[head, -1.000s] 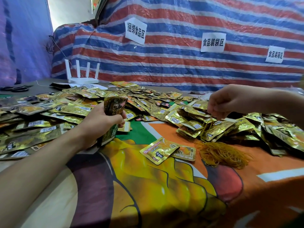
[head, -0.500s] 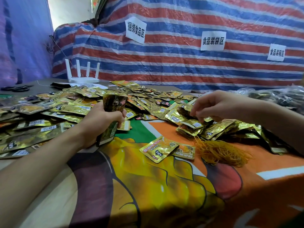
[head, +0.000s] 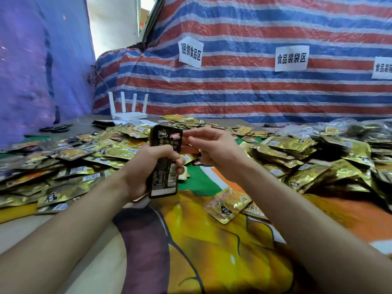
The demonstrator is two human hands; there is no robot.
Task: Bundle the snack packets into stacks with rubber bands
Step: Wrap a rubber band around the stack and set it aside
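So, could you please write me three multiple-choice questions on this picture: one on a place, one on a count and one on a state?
1. Where does the white router stand?
A. at the far left of the table
B. on the loose packets at the right
C. at the near edge

2. How many antennas does it have?
A. two
B. four
C. six

3. How is the stack of packets held?
A. flat under an open palm
B. lying on the cloth, untouched
C. upright in the grip of the left hand

Key:
1 A, it stands far back, before the striped tarp.
2 B, four white rods rise from it.
3 C, the fingers curl round its middle.
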